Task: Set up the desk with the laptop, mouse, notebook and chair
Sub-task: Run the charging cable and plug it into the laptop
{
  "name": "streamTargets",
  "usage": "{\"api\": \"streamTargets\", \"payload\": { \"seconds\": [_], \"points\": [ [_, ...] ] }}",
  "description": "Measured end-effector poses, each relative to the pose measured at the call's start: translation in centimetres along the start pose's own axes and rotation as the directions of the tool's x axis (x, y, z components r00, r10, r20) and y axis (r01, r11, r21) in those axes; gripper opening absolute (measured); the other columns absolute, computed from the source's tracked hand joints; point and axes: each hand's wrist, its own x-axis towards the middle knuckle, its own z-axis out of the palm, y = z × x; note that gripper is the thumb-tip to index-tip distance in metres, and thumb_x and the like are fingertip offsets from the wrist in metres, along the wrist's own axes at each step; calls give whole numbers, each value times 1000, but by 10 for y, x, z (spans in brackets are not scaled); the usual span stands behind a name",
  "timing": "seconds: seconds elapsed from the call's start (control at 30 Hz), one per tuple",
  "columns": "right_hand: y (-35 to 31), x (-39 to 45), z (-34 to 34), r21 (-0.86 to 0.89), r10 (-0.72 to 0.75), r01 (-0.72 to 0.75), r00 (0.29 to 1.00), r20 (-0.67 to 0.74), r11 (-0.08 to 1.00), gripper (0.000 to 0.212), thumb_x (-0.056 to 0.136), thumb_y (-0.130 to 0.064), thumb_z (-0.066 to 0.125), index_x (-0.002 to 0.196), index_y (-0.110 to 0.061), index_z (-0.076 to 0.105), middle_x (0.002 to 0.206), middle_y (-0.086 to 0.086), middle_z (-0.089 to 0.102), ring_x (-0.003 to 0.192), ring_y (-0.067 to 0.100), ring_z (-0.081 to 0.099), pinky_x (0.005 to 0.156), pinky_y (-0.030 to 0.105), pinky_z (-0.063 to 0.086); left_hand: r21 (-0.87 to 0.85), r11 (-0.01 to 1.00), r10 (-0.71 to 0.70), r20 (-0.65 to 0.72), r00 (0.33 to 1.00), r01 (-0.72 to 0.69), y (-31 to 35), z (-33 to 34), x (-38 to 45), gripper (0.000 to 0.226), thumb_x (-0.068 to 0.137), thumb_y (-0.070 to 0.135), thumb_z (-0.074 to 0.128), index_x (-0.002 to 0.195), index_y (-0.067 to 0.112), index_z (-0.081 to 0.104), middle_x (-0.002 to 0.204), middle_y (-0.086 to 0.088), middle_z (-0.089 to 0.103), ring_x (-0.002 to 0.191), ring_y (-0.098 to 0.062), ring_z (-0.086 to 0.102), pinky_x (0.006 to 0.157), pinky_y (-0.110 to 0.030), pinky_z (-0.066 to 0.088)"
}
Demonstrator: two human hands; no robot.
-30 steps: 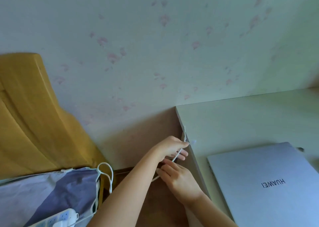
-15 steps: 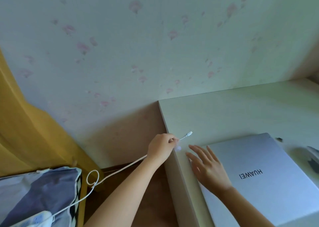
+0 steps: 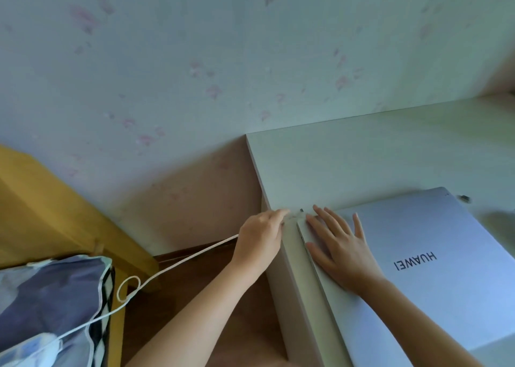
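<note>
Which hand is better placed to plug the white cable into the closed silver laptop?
Left. The left hand already grips the white charging cable, its plug end right at the closed silver laptop's left edge. The right hand lies flat on the lid, steadying it.

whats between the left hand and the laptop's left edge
In the head view, only a narrow bare strip of desk and the blurred cable tip. The left hand holds that tip near the laptop corner; the right hand lies flat on the lid.
</note>
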Motion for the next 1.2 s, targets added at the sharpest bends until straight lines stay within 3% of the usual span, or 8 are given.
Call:
{"api": "streamTargets", "payload": {
  "seconds": [0.13,0.23,0.37,0.5,0.77,1.0,1.2],
  "points": [
    [-1,0,1,6,-24,24,1000,-18,1000,55,91,-54,30,138,-26,41,147,-2,41,138,19,30,111,60,15,-71,997,27,-42,999,-30,9,-1,4,26,89,34,55,105,25,74,78,5,73,61,-15,67,50,-29,51],
    [0,1,0,17,-29,29,999,-14,999,57,90,-54,31,138,-26,42,147,-3,41,139,19,29,111,60,15,-57,996,63,-67,996,-67,9,0,2,27,87,36,55,101,24,76,66,5,64,50,-15,60,39,-22,44],
    [1,5,-2,66,10,-12,999,33,998,70,83,-67,29,142,-31,35,152,-10,31,143,11,17,115,56,4,-36,998,53,-77,996,-56,0,1,-12,15,87,31,66,93,22,76,76,7,65,60,-15,62,40,-27,46],
    [1,10,-4,31,-14,11,996,92,999,89,71,-80,34,146,-34,24,154,-14,23,144,11,10,113,58,-4,-13,995,96,-44,994,-96,0,0,-22,26,93,36,54,89,20,74,76,7,59,67,-14,58,38,-27,44],
    [-1,15,-5,85,-43,41,999,26,996,77,67,-62,50,136,-30,42,134,-7,48,133,16,33,108,67,5,-57,998,-8,-34,999,6,4,5,-23,10,87,24,69,95,23,75,78,6,57,71,-15,59,39,-27,43],
    [-1,18,-2,116,-41,41,999,2,992,72,63,-56,53,130,-30,48,123,-7,51,125,15,40,106,69,5,-109,994,-3,-96,995,-8,7,14,-25,12,89,18,65,95,17,75,79,3,58,72,-16,56,46,-32,48],
    [-1,19,0,126,-63,63,998,-2,990,71,64,-54,53,130,-28,49,123,-6,51,124,17,40,105,71,3,-36,999,34,-105,994,-38,11,15,-18,7,82,3,71,77,7,68,69,-2,44,62,-19,47,40,-32,43]
  ]
}}
